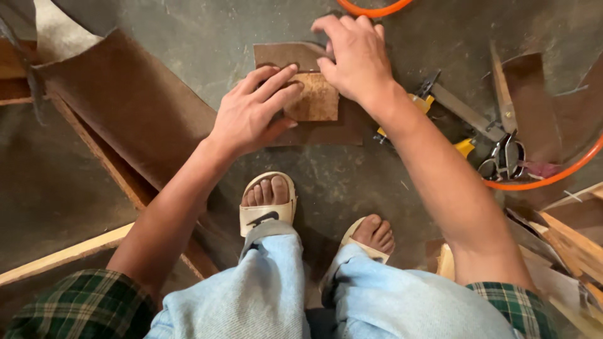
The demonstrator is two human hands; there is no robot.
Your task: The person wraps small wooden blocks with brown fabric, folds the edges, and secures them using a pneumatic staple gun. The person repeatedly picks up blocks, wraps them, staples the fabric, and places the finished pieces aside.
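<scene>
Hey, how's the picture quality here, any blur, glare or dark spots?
Head view: warm, dim light; both hands and the small brown piece are sharp; the floor at left falls into shadow; wide-angle stretch bends the arms; no glare.

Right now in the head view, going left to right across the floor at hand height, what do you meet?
Large brown leather sheet → left hand → small tan cork-like square piece → right hand → yellow-handled metal tool → black-handled scissors → orange hose.
</scene>
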